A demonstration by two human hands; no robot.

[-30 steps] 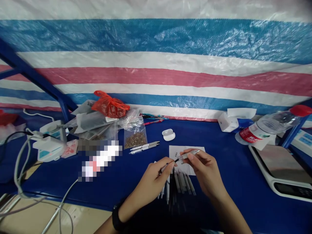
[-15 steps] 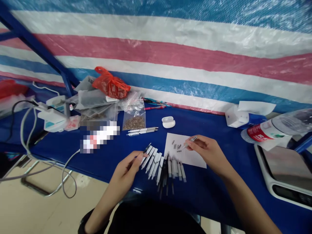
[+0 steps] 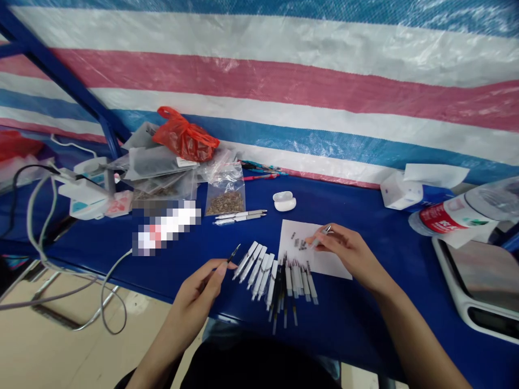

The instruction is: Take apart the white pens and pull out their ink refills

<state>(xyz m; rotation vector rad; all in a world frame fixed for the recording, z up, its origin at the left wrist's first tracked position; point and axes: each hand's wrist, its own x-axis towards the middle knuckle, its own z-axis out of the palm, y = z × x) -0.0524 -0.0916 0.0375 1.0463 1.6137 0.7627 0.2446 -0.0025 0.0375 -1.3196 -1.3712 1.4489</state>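
The left hand (image 3: 203, 289), over the table's front edge, pinches a slim black pen piece (image 3: 233, 254), its long axis slanting, pointed end up and right toward the back edge. The right hand (image 3: 344, 249) grips a short clear-and-silver pen tip section (image 3: 321, 236), its silver end also up and right, above a white paper sheet (image 3: 330, 267) bearing small dark coils (image 3: 298, 243). The glossy blue table (image 3: 344, 200) backs onto a striped plastic sheet (image 3: 259, 81). Between the hands, toward the front edge, lie white pen barrels (image 3: 253, 266), thin dark refills (image 3: 279, 292) and grey grip sections (image 3: 300, 280). A white-framed scale (image 3: 482, 275) occupies the right end.
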